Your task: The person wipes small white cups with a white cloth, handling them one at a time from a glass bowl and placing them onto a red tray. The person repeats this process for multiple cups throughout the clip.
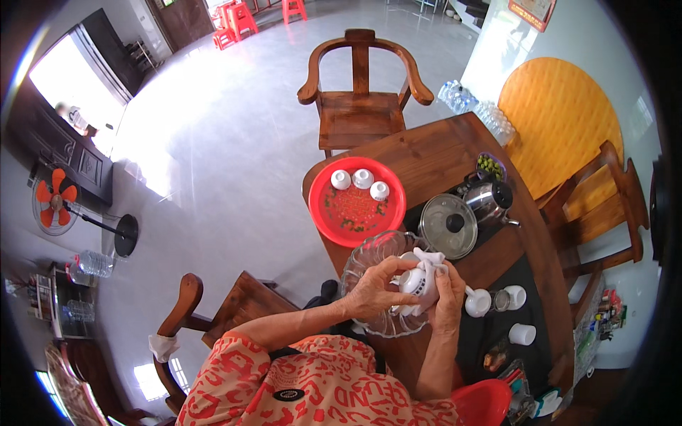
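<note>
My left hand (380,284) is closed around a small white teacup (415,282) with a dark pattern on its side. Against the same cup, my right hand (447,295) grips a white cloth (429,260). Both hands are over a clear glass bowl (355,264) with a scalloped rim, and they hide much of what lies in it. Beyond the bowl, a round red tray (320,216) bears a white cup (341,179), a second cup (363,177) and a third cup (379,190), all near its far side.
On the wooden table (426,153) stand a glass-lidded pot (449,226), a steel kettle (489,202) and a bowl of green fruit (490,166). A white teapot-like vessel (477,302) and a white cup (522,334) stand at right. Wooden chairs (361,121) surround the table.
</note>
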